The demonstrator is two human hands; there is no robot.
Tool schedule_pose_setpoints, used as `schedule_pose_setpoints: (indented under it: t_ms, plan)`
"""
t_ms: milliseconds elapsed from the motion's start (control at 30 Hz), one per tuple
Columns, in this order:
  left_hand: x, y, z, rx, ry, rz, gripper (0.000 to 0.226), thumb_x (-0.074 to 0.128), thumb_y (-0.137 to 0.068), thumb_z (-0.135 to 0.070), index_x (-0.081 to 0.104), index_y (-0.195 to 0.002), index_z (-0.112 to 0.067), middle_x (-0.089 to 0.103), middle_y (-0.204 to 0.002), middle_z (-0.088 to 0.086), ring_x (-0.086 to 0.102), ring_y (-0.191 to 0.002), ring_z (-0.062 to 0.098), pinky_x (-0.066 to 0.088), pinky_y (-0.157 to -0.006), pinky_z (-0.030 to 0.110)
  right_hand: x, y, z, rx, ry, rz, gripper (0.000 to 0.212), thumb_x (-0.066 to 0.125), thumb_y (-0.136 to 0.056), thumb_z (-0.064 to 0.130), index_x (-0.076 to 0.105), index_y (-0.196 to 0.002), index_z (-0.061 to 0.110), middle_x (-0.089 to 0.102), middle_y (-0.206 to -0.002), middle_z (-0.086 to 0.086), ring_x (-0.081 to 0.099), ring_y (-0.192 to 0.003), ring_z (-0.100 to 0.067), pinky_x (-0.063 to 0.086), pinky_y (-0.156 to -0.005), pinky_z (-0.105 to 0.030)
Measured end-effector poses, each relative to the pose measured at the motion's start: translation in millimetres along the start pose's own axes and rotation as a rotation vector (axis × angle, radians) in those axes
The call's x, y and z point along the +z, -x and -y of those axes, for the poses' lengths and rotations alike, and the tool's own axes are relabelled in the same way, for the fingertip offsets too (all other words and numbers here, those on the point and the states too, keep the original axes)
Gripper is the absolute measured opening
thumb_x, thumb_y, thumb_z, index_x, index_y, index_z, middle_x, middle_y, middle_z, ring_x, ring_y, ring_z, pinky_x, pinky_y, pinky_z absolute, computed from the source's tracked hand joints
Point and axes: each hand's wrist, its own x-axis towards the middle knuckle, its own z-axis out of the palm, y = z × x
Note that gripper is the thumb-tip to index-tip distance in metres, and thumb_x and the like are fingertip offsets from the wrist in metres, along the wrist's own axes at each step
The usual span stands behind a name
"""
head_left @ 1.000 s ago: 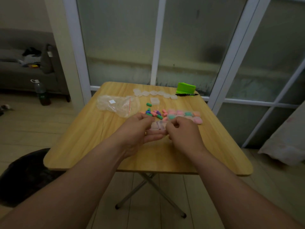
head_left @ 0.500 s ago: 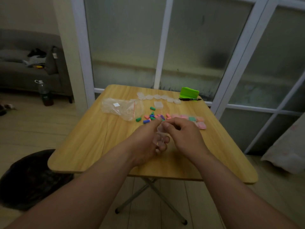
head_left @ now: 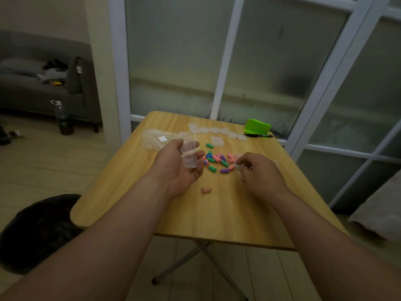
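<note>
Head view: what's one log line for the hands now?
left hand: holds open clear plastic case | right hand: pinches small pale piece | wooden table: colourful foam earplugs loose

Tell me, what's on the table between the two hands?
A pile of colourful earplugs lies between the left hand, holding a clear case, and the right hand; head view.

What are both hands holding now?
Left hand: holds a small clear plastic box, lid open.
Right hand: pinches a small pale piece, too blurred to name.
</note>
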Motion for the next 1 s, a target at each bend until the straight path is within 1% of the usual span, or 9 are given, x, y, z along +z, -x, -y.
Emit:
schedule_pose_setpoints:
  t_ms: [133,267,367,467,533,633,767,933,1000]
  plan:
    - [0.3,-0.8,-0.4,-0.007,-0.022,0.022,0.047,0.036,-0.109,-0.037,0.065,-0.131,-0.009,0.065,-0.093,0.008,0.057,-0.071,0.018,0.042,-0.065,0.028,4.4,-17.3,13.9,-0.043,0.208,0.089,0.016,0.062,-0.102,0.031,0.072,-0.114,0.034,0.062,-0.11,0.005,0.061,-0.099,-0.016,0.057,-0.083,-0.042]
    - [0.7,-2.2,-0.4,0.0,-0.023,0.039,0.048,0.035,-0.109,-0.038,0.065,-0.131,-0.008,0.067,-0.099,0.009,0.057,-0.07,0.018,0.043,-0.064,0.029,6.9,-32.0,24.5,-0.095,0.381,0.154,0.014,0.062,-0.101,0.029,0.073,-0.109,0.031,0.059,-0.107,0.002,0.061,-0.098,-0.02,0.055,-0.078,-0.04]
    - [0.2,-4.6,-1.0,-0.008,-0.021,0.046,0.047,0.037,-0.109,-0.038,0.066,-0.13,-0.008,0.069,-0.1,0.009,0.059,-0.07,0.018,0.045,-0.061,0.029,9.8,-38.8,28.3,-0.114,0.456,0.186,0.01,0.066,-0.099,0.029,0.075,-0.104,0.027,0.058,-0.102,-0.001,0.059,-0.093,-0.021,0.054,-0.075,-0.039]
    - [-0.1,-6.3,-2.0,-0.014,-0.023,0.046,0.046,0.038,-0.108,-0.038,0.067,-0.129,-0.009,0.07,-0.098,0.009,0.06,-0.069,0.018,0.046,-0.059,0.028,12.0,-42.6,26.0,-0.114,0.479,0.189,0.011,0.07,-0.098,0.035,0.076,-0.099,0.025,0.058,-0.097,0.0,0.059,-0.088,-0.02,0.05,-0.069,-0.036]
    - [-0.9,-6.4,-2.2,-0.016,-0.02,0.051,0.046,0.038,-0.108,-0.037,0.067,-0.13,-0.009,0.07,-0.093,0.008,0.06,-0.068,0.018,0.046,-0.059,0.029,12.9,-44.0,22.4,-0.135,0.492,0.172,0.012,0.068,-0.098,0.031,0.077,-0.099,0.024,0.058,-0.096,-0.001,0.059,-0.088,-0.021,0.047,-0.068,-0.035]
    - [-1.2,-5.3,-1.6,-0.027,-0.022,0.061,0.047,0.037,-0.108,-0.038,0.065,-0.132,-0.009,0.07,-0.09,0.007,0.06,-0.067,0.017,0.044,-0.061,0.029,12.0,-44.2,19.8,-0.171,0.479,0.177,0.011,0.064,-0.099,0.027,0.074,-0.097,0.024,0.058,-0.098,-0.002,0.059,-0.091,-0.022,0.05,-0.073,-0.037]
    - [-1.2,-3.9,-1.6,-0.031,-0.032,0.061,0.049,0.035,-0.109,-0.04,0.064,-0.133,-0.009,0.07,-0.097,0.008,0.06,-0.072,0.018,0.044,-0.064,0.029,10.3,-44.7,17.6,-0.202,0.442,0.197,0.01,0.061,-0.101,0.03,0.069,-0.098,0.024,0.054,-0.099,0.0,0.056,-0.093,-0.021,0.05,-0.076,-0.04]
    - [-1.5,-5.2,-0.2,-0.028,-0.044,0.049,0.049,0.036,-0.109,-0.04,0.066,-0.132,-0.008,0.072,-0.096,0.009,0.061,-0.073,0.018,0.045,-0.063,0.029,11.1,-44.0,19.1,-0.212,0.451,0.215,0.012,0.058,-0.104,0.033,0.064,-0.099,0.025,0.054,-0.1,-0.001,0.054,-0.095,-0.021,0.051,-0.081,-0.042]
    - [-1.3,-6.4,0.6,-0.03,-0.047,0.046,0.049,0.036,-0.109,-0.04,0.066,-0.132,-0.008,0.072,-0.097,0.009,0.061,-0.073,0.018,0.045,-0.063,0.029,12.1,-42.9,20.6,-0.208,0.44,0.203,0.011,0.058,-0.104,0.033,0.064,-0.099,0.025,0.053,-0.1,0.0,0.054,-0.095,-0.02,0.049,-0.081,-0.041]
